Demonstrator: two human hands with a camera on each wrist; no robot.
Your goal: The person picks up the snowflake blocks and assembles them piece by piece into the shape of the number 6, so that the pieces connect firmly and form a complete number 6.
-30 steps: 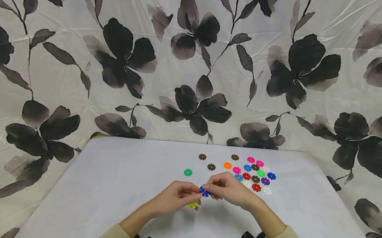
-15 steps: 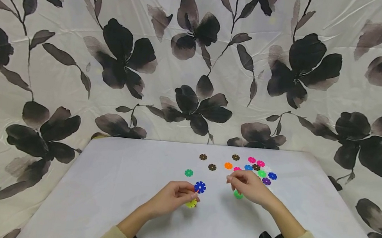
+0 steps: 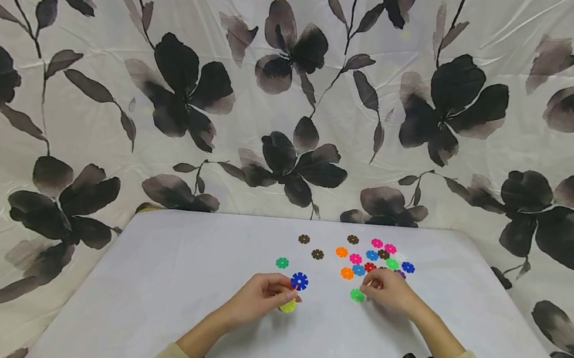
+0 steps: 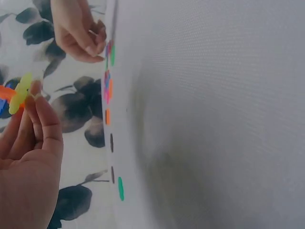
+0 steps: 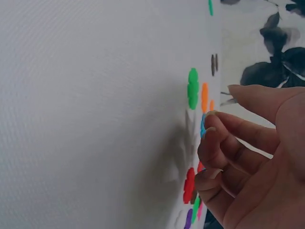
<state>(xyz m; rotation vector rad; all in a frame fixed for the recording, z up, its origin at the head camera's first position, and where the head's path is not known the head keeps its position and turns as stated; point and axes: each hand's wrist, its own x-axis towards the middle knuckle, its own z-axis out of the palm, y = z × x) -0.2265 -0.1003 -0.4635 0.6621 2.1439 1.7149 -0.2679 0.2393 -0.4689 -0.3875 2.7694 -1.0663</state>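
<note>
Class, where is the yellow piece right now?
In the head view, the yellow piece is in the left hand, below the dark blue piece.

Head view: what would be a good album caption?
Left hand holding blue and yellow interlocking snowflake discs, right hand near a bright green disc, other discs scattered on a white table.

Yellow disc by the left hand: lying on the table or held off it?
Held off it. In the left wrist view, the left hand holds the yellow disc apart from the white tabletop.
</note>
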